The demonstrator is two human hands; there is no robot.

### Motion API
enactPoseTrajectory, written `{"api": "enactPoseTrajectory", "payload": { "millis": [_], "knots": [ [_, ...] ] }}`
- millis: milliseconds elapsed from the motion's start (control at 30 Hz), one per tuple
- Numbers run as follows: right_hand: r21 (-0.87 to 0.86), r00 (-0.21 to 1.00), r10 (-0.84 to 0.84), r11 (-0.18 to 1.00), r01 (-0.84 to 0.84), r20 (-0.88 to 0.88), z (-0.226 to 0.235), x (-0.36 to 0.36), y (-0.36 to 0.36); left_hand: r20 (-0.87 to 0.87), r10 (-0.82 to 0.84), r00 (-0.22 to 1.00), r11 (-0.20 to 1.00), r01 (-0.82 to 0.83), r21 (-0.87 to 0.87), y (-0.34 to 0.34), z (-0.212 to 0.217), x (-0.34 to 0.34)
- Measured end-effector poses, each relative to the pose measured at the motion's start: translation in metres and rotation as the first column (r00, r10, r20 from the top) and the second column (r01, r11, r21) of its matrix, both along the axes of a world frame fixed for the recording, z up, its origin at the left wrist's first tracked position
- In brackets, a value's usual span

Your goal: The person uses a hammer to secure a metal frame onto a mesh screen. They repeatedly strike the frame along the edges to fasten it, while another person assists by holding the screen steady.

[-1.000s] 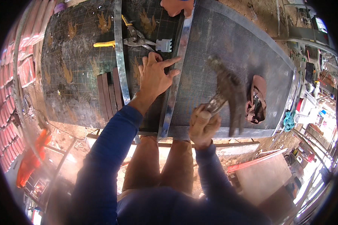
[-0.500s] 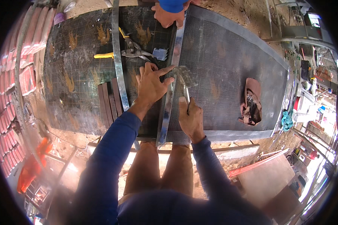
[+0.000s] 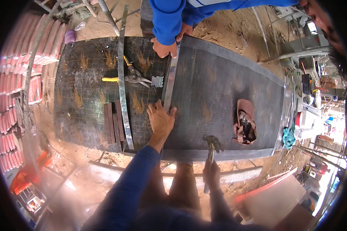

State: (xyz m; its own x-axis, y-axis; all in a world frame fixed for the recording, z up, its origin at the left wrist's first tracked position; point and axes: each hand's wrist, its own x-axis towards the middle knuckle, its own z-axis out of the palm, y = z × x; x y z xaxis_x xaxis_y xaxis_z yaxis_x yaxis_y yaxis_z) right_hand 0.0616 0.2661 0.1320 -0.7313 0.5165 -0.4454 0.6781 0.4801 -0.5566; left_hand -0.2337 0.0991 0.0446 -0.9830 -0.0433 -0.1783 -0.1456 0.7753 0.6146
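Observation:
My right hand (image 3: pixel 211 173) grips a hammer (image 3: pixel 213 144) by its handle, low near the table's front edge, with the head raised. My left hand (image 3: pixel 161 122) rests over the lower part of a narrow metal strip (image 3: pixel 171 82), fingers bent and thumb apart. That strip lies along the left edge of a dark wire mesh sheet (image 3: pixel 196 104). At the strip's far end, another person's hands (image 3: pixel 165 48) in blue sleeves press on it. Left of it lie yellow-handled tin snips (image 3: pixel 135 77) and a small blue-grey block (image 3: pixel 157 81).
A second metal strip (image 3: pixel 122 88) crosses the dark tabletop (image 3: pixel 90 115), with several brown bars (image 3: pixel 112 123) beside it. On the mesh sits a brown cloth pouch (image 3: pixel 243 125). Wrapped red-white stacks (image 3: pixel 34 42) stand at the left; poles (image 3: pixel 108 17) rise at the back.
The hammer has swung back from the strip toward me, rising off the mesh. My left hand now spreads over the strip instead of pointing beside it. More of the other person shows.

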Motion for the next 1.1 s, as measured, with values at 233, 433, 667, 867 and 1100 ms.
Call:
{"api": "enactPoseTrajectory", "payload": {
  "millis": [233, 433, 667, 867, 1100],
  "knots": [
    [-0.195, 0.994, -0.025, 0.980, 0.045, 0.106, 0.006, 0.033, 0.047, -0.067, 0.137, 0.988, 0.989, -0.140, -0.041, 0.019, -0.001, -0.001],
    [-0.177, 0.997, 0.081, 0.981, -0.077, 0.016, -0.006, 0.057, 0.113, -0.021, 0.182, 0.983, 0.966, -0.183, -0.182, 0.035, -0.009, 0.000],
    [-0.180, 0.998, -0.061, 0.982, 0.056, -0.019, 0.017, 0.091, 0.207, -0.264, -0.042, 0.964, 0.933, -0.057, -0.356, 0.118, 0.035, 0.084],
    [0.000, 0.997, 0.072, 0.997, -0.072, 0.024, -0.015, 0.163, 0.251, -0.278, -0.666, 0.692, 0.669, 0.719, 0.188, 0.327, 0.051, 0.131],
    [0.185, 0.971, 0.133, 0.978, -0.096, -0.200, -0.030, 0.185, 0.268, -0.080, -0.972, 0.221, 0.234, 0.944, -0.232, 0.414, -0.008, 0.099]
  ]
}}
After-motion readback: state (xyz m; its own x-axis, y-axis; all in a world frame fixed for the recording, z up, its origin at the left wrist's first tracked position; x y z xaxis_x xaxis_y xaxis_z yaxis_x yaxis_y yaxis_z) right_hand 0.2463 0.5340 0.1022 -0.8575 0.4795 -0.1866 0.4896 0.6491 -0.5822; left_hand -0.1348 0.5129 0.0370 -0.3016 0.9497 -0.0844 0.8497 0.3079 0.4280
